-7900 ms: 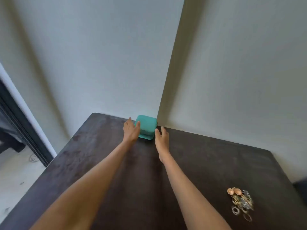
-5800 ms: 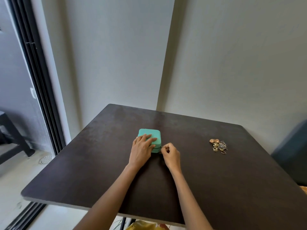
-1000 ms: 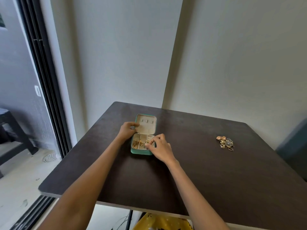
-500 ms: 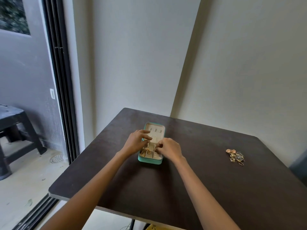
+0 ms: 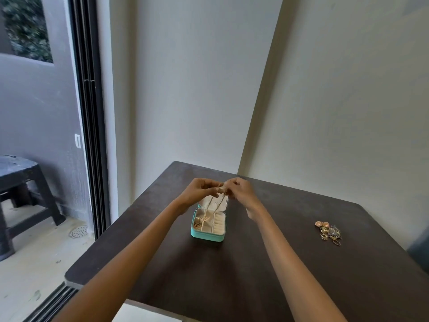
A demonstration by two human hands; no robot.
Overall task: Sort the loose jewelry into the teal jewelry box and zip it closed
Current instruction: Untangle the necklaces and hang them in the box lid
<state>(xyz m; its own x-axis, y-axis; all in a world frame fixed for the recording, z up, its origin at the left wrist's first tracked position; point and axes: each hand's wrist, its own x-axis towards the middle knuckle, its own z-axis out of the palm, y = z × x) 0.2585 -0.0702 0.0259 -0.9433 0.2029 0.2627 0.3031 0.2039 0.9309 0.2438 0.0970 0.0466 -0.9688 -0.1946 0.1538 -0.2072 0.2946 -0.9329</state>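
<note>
While both hands hover above the open teal jewelry box (image 5: 208, 228), each pinches the top of a thin gold chain (image 5: 214, 206) between curled fingertips, the left hand (image 5: 199, 191) and the right hand (image 5: 240, 190) almost touching each other over the raised lid. From that pinch the chain hangs down in two fine strands, passing in front of the cream lining of the lid, and its lower end reaches into the left compartment of the box, where a few small gold pieces lie; whether the chain's end rests on them or only dangles among them I cannot tell. On the right side of the box's tray a row of padded ring slots shows. Its lid stands upright at the far side, hinged open toward the wall. Resting flat on the dark brown table (image 5: 232, 270), the box sits nearer the table's far left corner than its near edge. Well to the right of the box, near the table's right edge, lies the pile of loose jewelry (image 5: 329, 231), a small heap of gold rings, coppery round pieces and something silvery, untouched by either hand. Left of the box, beyond the table's edge, a dark sliding door frame (image 5: 89, 126) stands, with a dark plastic stool (image 5: 22, 189) outside it.
</note>
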